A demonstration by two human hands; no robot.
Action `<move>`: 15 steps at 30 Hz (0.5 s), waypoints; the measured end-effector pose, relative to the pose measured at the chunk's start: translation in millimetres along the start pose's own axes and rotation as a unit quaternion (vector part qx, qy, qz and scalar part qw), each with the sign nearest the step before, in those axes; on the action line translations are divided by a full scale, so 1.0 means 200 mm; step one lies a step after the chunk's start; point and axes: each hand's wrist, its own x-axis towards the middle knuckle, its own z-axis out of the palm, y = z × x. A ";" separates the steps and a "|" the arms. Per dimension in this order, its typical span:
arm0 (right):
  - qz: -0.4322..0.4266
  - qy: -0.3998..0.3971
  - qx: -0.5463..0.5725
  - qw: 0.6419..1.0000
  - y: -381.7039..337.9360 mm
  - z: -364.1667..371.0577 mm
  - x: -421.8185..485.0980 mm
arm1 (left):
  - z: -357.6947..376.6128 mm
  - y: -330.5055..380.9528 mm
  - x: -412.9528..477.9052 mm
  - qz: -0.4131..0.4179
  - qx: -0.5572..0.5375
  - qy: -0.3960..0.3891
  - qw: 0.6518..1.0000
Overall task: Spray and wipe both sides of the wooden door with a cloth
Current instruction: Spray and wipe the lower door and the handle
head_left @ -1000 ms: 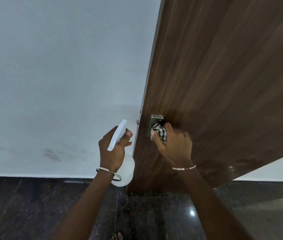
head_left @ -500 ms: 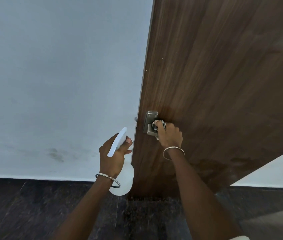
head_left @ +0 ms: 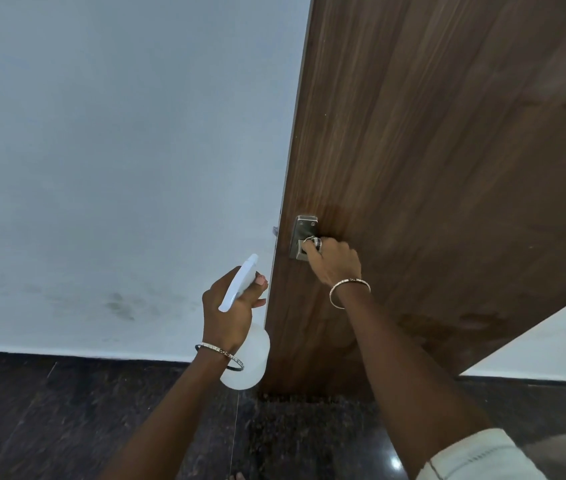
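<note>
The dark wooden door [head_left: 430, 150] stands ajar and fills the right half of the view, its edge running down the middle. A metal lock plate [head_left: 303, 230] sits near that edge. My right hand [head_left: 333, 261] is closed against the plate, and a small bit of the checked cloth [head_left: 315, 241] shows above the fingers. My left hand [head_left: 231, 313] grips a white spray bottle [head_left: 246, 358] just left of the door edge, nozzle pointing up.
A pale wall [head_left: 118, 168] with faint smudges low down fills the left side. Dark polished stone floor [head_left: 66, 417] runs along the bottom. Damp patches show on the lower door [head_left: 475, 320].
My right hand has shifted up onto the lock plate and bunched the cloth, which is now mostly hidden. The view has tilted slightly. My left hand with the bottle has barely moved.
</note>
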 end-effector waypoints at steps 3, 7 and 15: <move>0.018 -0.003 0.029 0.999 0.01 -0.03 -0.07 | 0.00 0.01 -0.05 0.002 0.004 0.003 1.000; 0.031 0.055 0.024 0.998 0.08 -0.04 -0.35 | 0.00 0.01 -0.13 0.001 0.008 -0.006 1.000; 0.035 0.291 0.006 0.956 0.26 -0.02 -0.96 | -0.07 0.06 -0.47 -0.015 -0.005 -0.031 0.999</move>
